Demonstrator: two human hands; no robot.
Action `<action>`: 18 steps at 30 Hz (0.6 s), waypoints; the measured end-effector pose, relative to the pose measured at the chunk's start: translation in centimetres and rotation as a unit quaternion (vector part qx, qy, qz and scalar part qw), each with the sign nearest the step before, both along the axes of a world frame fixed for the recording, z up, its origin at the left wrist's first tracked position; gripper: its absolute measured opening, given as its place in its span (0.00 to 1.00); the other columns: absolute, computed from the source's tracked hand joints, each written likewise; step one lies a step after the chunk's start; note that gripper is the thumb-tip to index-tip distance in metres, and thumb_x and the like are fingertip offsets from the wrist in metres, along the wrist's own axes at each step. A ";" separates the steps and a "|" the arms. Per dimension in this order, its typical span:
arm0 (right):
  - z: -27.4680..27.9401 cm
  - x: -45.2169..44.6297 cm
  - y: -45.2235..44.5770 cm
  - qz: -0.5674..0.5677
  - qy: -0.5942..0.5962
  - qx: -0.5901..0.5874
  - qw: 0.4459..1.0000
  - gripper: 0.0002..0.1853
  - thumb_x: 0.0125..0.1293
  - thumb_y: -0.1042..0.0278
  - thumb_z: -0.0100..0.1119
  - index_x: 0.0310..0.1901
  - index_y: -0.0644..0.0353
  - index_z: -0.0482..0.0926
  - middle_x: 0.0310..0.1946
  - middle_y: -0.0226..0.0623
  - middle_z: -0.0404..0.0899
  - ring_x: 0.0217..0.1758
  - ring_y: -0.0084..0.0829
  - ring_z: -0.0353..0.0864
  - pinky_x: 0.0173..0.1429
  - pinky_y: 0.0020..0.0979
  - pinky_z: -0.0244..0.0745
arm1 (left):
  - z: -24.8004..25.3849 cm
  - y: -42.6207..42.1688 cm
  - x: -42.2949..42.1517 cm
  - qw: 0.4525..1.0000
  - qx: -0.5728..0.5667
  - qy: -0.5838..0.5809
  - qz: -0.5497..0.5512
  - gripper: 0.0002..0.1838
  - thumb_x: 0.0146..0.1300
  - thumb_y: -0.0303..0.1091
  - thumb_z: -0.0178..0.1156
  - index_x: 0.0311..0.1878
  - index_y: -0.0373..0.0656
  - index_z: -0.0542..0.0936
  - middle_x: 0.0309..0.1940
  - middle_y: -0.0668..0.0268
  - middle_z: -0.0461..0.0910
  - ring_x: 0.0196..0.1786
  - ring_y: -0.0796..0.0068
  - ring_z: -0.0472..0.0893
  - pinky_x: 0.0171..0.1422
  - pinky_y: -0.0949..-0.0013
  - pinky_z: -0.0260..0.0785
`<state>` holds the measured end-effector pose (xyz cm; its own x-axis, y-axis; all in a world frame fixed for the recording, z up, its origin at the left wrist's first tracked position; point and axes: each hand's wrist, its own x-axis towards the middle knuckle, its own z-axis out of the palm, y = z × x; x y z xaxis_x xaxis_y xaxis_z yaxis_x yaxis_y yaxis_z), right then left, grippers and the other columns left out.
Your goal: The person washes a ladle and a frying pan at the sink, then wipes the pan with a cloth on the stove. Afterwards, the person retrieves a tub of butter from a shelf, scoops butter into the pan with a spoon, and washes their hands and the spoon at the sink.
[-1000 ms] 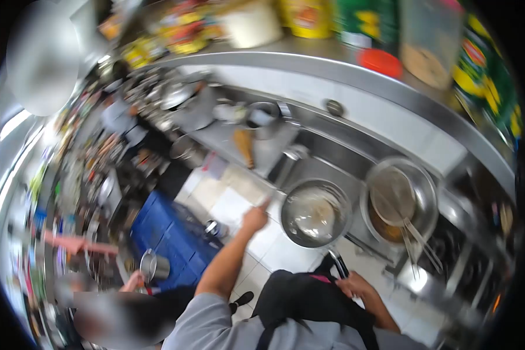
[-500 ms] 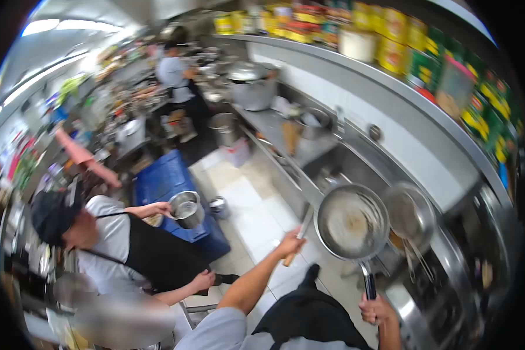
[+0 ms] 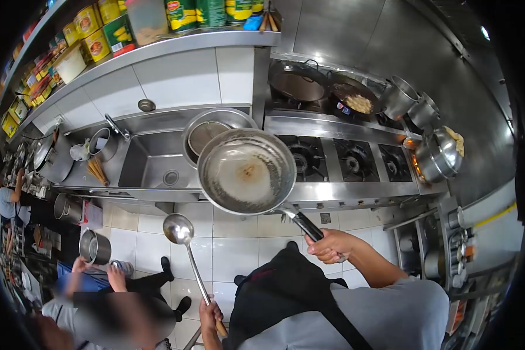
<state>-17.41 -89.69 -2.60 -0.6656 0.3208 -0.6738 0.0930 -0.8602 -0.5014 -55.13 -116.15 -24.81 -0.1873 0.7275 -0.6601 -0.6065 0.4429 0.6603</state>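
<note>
My right hand (image 3: 334,245) is closed around the black grip of a frying pan (image 3: 246,175), raised in front of me with its inside facing up. A brown patch marks the pan's whitish, stained bottom. Lower down, my left hand (image 3: 210,313) grips the wooden end of a long metal ladle (image 3: 179,228), its bowl up and to the left over the floor. Behind the pan, partly hidden by it, a strainer (image 3: 206,137) rests in a wide metal bowl (image 3: 237,118) beside the sink.
A sink (image 3: 150,156) lies left of the pan; burners (image 3: 304,160) line the stove. Behind them are a wok with food (image 3: 359,104), pots (image 3: 399,97) and a steaming pot over flame (image 3: 436,156). At lower left a co-worker holds a metal pot (image 3: 95,247).
My view has swung right from the kitchen aisle toward the stove. The pan and ladle stay in my hands; the ladle's bowl now shows clearly. The co-worker now has both hands near the pot.
</note>
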 end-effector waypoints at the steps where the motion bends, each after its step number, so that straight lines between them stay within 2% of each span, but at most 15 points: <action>1: 0.2 1.3 0.0 -0.023 -0.005 0.008 1.000 0.14 0.63 0.73 0.64 0.33 0.53 0.64 0.12 0.20 0.58 0.09 0.12 0.56 0.10 0.20 0.50 | -0.4 -0.9 0.9 1.000 0.001 0.000 0.002 0.13 0.65 0.26 0.51 0.52 0.47 0.68 0.15 0.73 0.60 0.12 0.81 0.59 0.14 0.74 0.56; 5: -0.2 8.9 3.0 -0.070 -0.012 0.023 0.997 0.14 0.62 0.76 0.63 0.33 0.54 0.64 0.12 0.21 0.58 0.08 0.14 0.56 0.10 0.21 0.50 | -1.2 -2.6 6.3 0.997 -0.057 0.017 -0.049 0.14 0.64 0.24 0.50 0.52 0.47 0.69 0.15 0.72 0.61 0.12 0.81 0.60 0.15 0.75 0.55; 10: -1.2 17.9 8.9 -0.087 -0.049 0.047 0.994 0.15 0.61 0.77 0.64 0.33 0.54 0.64 0.13 0.22 0.59 0.09 0.14 0.57 0.10 0.21 0.50 | -2.1 -1.9 14.2 0.989 -0.116 0.008 -0.089 0.14 0.64 0.23 0.51 0.52 0.46 0.73 0.15 0.71 0.63 0.13 0.81 0.61 0.15 0.73 0.57; 12: -2.2 20.9 11.5 -0.089 -0.075 0.091 0.989 0.15 0.60 0.76 0.65 0.33 0.54 0.64 0.13 0.22 0.59 0.09 0.14 0.57 0.11 0.22 0.50 | -1.9 -0.7 17.9 0.989 -0.117 0.032 -0.088 0.14 0.63 0.23 0.53 0.52 0.45 0.74 0.16 0.71 0.64 0.13 0.81 0.63 0.16 0.73 0.58; 16: -6.8 24.8 16.2 -0.079 -0.087 0.098 0.988 0.15 0.59 0.75 0.66 0.32 0.52 0.65 0.13 0.22 0.60 0.10 0.15 0.57 0.12 0.24 0.49 | -0.3 1.9 23.6 0.989 -0.090 0.043 -0.111 0.16 0.63 0.22 0.54 0.53 0.44 0.74 0.18 0.72 0.67 0.16 0.83 0.64 0.16 0.77 0.61; 17: -8.4 25.3 17.0 -0.081 -0.088 0.098 0.988 0.15 0.60 0.74 0.65 0.32 0.52 0.65 0.13 0.22 0.59 0.10 0.16 0.57 0.12 0.24 0.49 | -0.2 2.1 24.5 0.987 -0.091 0.042 -0.126 0.15 0.65 0.23 0.56 0.55 0.42 0.75 0.33 0.70 0.74 0.33 0.81 0.71 0.36 0.75 0.66; 18: -10.0 25.6 17.8 -0.081 -0.082 0.095 0.989 0.15 0.60 0.74 0.65 0.32 0.52 0.65 0.13 0.22 0.59 0.10 0.16 0.57 0.12 0.24 0.49 | -0.1 2.4 25.1 0.986 -0.087 0.042 -0.133 0.15 0.65 0.23 0.56 0.55 0.41 0.76 0.38 0.69 0.76 0.38 0.80 0.74 0.43 0.75 0.68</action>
